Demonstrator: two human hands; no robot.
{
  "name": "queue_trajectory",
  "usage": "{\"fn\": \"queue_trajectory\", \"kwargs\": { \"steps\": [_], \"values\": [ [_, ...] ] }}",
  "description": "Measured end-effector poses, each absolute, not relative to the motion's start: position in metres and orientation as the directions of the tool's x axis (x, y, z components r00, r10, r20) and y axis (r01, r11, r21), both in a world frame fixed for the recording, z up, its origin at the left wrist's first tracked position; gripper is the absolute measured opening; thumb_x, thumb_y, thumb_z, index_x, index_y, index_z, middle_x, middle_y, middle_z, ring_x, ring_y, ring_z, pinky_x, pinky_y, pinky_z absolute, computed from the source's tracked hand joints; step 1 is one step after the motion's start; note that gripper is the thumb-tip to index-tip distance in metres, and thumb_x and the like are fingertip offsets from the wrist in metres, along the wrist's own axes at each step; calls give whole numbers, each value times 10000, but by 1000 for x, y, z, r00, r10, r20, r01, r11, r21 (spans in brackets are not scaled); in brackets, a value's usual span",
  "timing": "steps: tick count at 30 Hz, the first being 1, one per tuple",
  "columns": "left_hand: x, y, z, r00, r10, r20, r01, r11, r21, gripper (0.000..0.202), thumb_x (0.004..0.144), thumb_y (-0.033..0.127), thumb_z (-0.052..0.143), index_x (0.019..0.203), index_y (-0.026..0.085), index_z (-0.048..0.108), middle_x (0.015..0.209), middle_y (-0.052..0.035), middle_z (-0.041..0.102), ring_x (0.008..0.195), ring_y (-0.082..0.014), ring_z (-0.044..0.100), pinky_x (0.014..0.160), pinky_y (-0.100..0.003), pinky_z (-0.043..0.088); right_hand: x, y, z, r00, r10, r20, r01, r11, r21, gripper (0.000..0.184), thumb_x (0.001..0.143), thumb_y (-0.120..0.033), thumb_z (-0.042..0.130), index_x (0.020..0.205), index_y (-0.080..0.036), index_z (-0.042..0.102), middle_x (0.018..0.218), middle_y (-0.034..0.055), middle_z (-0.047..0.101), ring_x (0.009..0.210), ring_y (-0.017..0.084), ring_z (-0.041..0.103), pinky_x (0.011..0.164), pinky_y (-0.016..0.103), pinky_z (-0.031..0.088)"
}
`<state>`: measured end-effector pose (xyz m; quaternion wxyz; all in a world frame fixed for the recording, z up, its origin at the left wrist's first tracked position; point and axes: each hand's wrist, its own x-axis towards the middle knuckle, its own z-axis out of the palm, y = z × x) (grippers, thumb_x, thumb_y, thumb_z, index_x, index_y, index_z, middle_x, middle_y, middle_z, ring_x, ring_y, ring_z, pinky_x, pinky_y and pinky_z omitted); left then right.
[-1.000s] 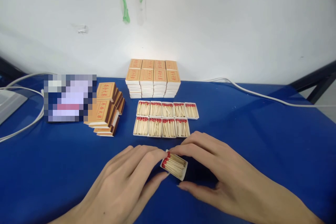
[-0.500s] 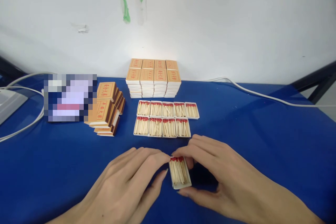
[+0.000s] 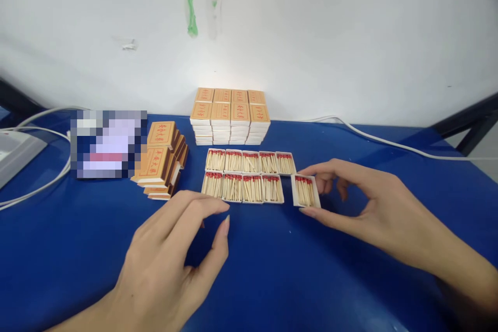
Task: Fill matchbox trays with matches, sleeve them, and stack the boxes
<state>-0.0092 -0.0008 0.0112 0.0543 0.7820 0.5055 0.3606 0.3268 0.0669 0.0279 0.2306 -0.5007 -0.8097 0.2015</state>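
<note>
My right hand pinches an open white tray of red-tipped matches between thumb and forefinger, resting it on the blue tablecloth just right of the front row of match trays. A second row of open trays lies behind that row. My left hand hovers low over the cloth in front of the rows, fingers curved and apart, holding nothing.
A neat block of stacked orange matchboxes stands against the white wall. A leaning pile of orange box sleeves sits to the left beside a blurred item. White cables run along the back; a grey device lies far left.
The tray of matches was between both hands near the front edge. My right hand has carried it back and right to the end of the front row, and my left hand has let go.
</note>
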Motion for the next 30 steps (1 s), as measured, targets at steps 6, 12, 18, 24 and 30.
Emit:
{"fn": "queue_trajectory", "kwargs": {
  "steps": [6, 12, 18, 24, 30],
  "values": [
    [-9, 4, 11, 146, 870, 471, 806, -380, 453, 65, 1110, 269, 692, 1172, 279, 709, 783, 94, 685, 533, -83, 582, 530, -227, 494, 332, 75, 21, -417, 904, 96, 711, 390, -585, 408, 1025, -554, 874, 1335, -298, 808, 1000, 23, 815, 795, 213, 705, 696, 360, 575],
    [-11, 4, 10, 165, 875, 455, 809, -384, 446, 85, 1118, 283, 682, 1201, 279, 700, 753, 105, 650, 489, -73, 561, 518, -237, 472, 327, 73, 19, -430, 896, 110, 711, 411, -570, 460, 1029, -512, 867, 1421, -291, 771, 1007, 27, 801, 758, 199, 707, 677, 352, 597],
    [-12, 2, 7, 191, 881, 432, 806, -392, 443, 97, 1123, 284, 691, 1220, 273, 690, 771, 110, 634, 500, -71, 564, 538, -253, 464, 328, 72, 19, -429, 894, 133, 719, 426, -549, 519, 1038, -523, 854, 1497, -324, 715, 1039, 15, 777, 737, 190, 681, 686, 359, 609],
    [-10, 1, 9, 186, 880, 437, 799, -394, 454, 91, 1126, 277, 684, 1217, 275, 687, 777, 115, 629, 490, -64, 544, 537, -249, 454, 330, 74, 17, -445, 887, 123, 727, 438, -529, 568, 1045, -504, 854, 1558, -338, 677, 1115, 34, 790, 786, 199, 689, 699, 359, 602],
    [-10, 0, 10, 190, 881, 433, 793, -397, 461, 109, 1125, 278, 685, 1234, 273, 687, 784, 111, 633, 496, -59, 551, 540, -237, 459, 331, 74, 20, -453, 882, 132, 719, 449, -531, 588, 1047, -542, 847, 1569, -336, 671, 1147, 58, 803, 860, 241, 715, 707, 391, 610]
  ]
}}
